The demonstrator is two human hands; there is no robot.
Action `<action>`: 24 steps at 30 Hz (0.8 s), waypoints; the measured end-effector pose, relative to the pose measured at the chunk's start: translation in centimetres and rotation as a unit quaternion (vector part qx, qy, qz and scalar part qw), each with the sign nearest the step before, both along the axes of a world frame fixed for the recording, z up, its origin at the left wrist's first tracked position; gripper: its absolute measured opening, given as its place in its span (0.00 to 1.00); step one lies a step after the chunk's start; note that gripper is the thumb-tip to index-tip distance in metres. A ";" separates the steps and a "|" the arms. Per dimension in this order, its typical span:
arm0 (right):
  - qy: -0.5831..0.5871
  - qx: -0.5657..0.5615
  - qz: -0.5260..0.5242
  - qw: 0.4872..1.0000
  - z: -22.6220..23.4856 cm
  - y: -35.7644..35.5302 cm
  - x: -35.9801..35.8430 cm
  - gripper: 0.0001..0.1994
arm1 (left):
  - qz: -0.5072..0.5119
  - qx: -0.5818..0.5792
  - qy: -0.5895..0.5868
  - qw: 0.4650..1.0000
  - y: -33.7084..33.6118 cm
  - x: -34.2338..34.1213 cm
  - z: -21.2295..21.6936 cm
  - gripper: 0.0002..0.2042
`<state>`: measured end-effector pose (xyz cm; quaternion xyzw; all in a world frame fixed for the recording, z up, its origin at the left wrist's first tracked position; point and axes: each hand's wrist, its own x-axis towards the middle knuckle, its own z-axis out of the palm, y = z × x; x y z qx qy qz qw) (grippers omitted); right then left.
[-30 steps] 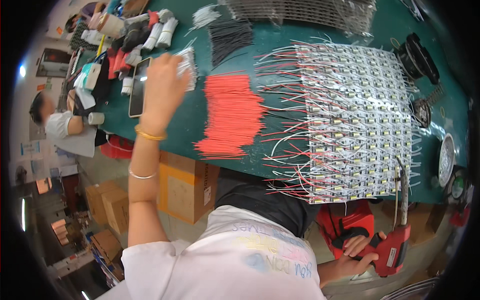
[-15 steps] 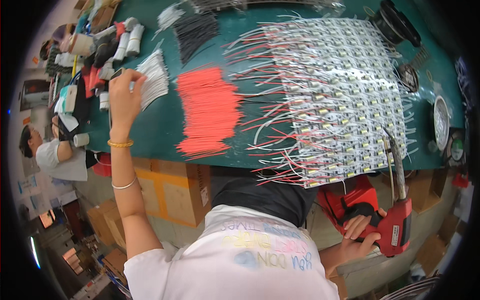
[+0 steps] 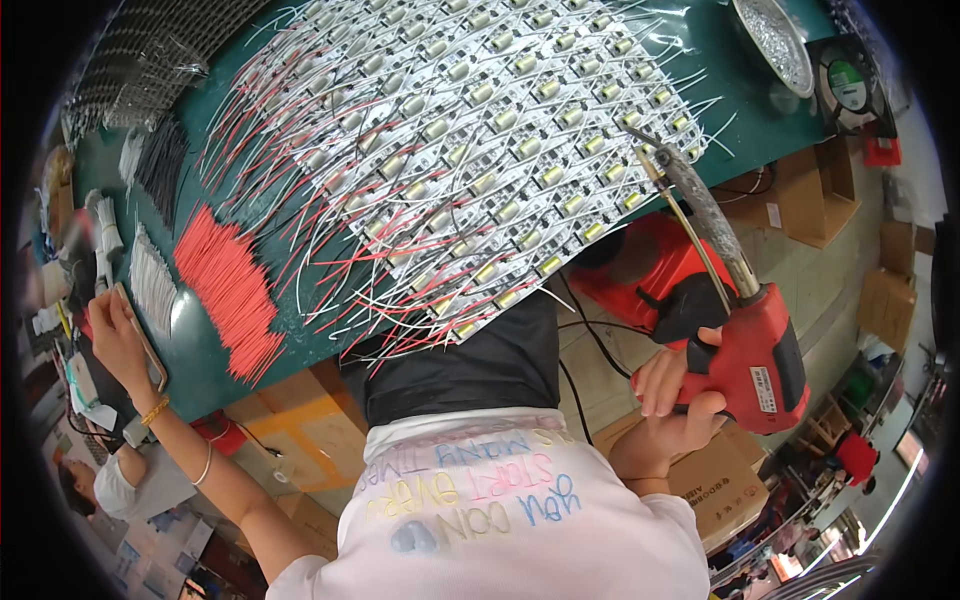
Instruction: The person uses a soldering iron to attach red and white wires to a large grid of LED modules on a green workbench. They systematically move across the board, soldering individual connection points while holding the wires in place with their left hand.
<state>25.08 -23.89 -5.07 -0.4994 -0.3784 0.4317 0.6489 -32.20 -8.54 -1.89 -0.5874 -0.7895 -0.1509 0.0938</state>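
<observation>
My right hand (image 3: 680, 395) is wrapped around the handle of a red soldering gun (image 3: 765, 365). Its long metal tip and thin solder-feed tube point up and left, over the near right edge of the LED boards (image 3: 520, 150). Those small white boards lie in a large sheet, with red and white wires trailing from their left side. At the far left of the table, my left hand (image 3: 118, 340) has bent fingers around a thin, rounded slab like a phone (image 3: 143, 340), partly hidden by the hand. Beside it lie white wires (image 3: 153, 282) and red wires (image 3: 230, 295).
Black wires (image 3: 162, 165) lie at the back left of the green table (image 3: 320, 340). A metal bowl (image 3: 775, 42) stands at the back right. Below the table are a red machine (image 3: 640, 270) and cardboard boxes (image 3: 720, 490). Another person (image 3: 125, 485) sits at the lower left.
The view has swung rightward and closer to the boards. The phone-like slab now shows on the right side of my left hand. My right hand still grips the soldering gun.
</observation>
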 end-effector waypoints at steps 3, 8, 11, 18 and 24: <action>0.018 -0.006 0.001 1.000 0.1 0.0 0.2 0.36 | -0.036 0.032 -0.092 0.995 -0.2 -0.3 1.3 0.07; -0.009 -0.018 0.016 1.000 -0.5 -0.4 -0.2 0.36 | -0.157 0.026 -0.330 0.931 -1.8 23.5 2.6 0.04; -0.005 -0.036 0.017 0.999 0.3 -0.9 0.0 0.38 | -0.291 -0.063 -0.401 0.866 -1.4 33.6 2.2 0.04; 0.009 -0.058 0.093 0.994 1.2 -2.2 2.4 0.26 | -0.345 0.019 -0.320 0.882 -0.5 38.1 -1.8 0.05; -0.003 -0.028 0.076 0.997 -1.2 -3.6 2.1 0.39 | -0.324 -0.056 -0.271 0.905 -0.6 37.5 -1.0 0.04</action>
